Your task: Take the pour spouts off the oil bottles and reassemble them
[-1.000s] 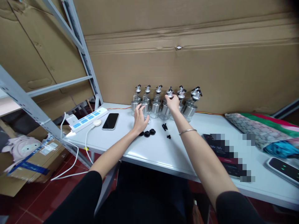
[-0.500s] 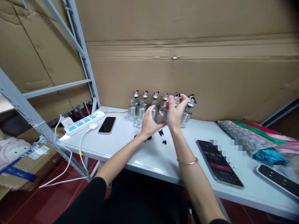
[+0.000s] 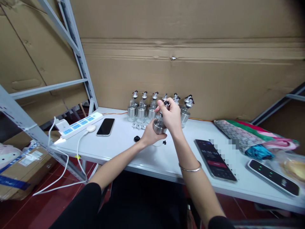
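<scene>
My left hand (image 3: 150, 135) is wrapped round the metal-banded body of a glass bottle (image 3: 159, 126), held upright or nearly so just above the table. My right hand (image 3: 172, 116) closes round the top of the same bottle, its fingers at a black and silver piece (image 3: 166, 103) on the neck. Behind them stand several glass bottles (image 3: 141, 112) with steel bands, many with silver pour spouts. Small silver rings (image 3: 138, 126) lie in front of those bottles. A round black part (image 3: 136, 138) and tiny black pieces (image 3: 164, 142) rest near my hands.
On the white table (image 3: 124, 146), a power strip (image 3: 82, 124) and a phone (image 3: 105, 127) lie left. To the right are a larger phone (image 3: 215, 160) showing a timer, folded cloth (image 3: 245, 136) and a white device (image 3: 273, 177). Cardboard (image 3: 143, 73) stands behind; a metal frame (image 3: 82, 63) rises left.
The bottle and both hands have moved down and nearer to me. My right hand has settled over the neck piece, and the view has shifted slightly right.
</scene>
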